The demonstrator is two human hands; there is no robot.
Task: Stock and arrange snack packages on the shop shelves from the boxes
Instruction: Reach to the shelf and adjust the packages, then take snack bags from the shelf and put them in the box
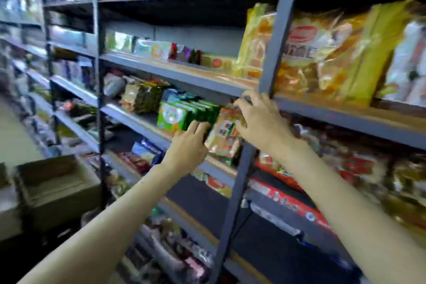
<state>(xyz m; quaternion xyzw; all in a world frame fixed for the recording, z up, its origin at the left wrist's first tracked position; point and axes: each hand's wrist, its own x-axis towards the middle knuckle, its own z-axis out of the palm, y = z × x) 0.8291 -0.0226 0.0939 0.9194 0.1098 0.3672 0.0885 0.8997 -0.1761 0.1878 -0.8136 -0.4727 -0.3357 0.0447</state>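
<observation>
Head view: cardboard box (57, 188) at lower left, contents unclear to me. My left hand (187, 147) and right hand (260, 120), fingers spread, grip one orange snack packet (224, 137) on the grey shelf (143, 125), beside a row of green packets (182, 116), count blurred.

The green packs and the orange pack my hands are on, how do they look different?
The green packs stand upright in a tight row on the shelf; the orange pack is single and tilted at the shelf's front edge. The left hand touches the green packs' lower edge, while the right hand is on the orange pack's top. Both are soft snack packages on the same shelf.
</observation>
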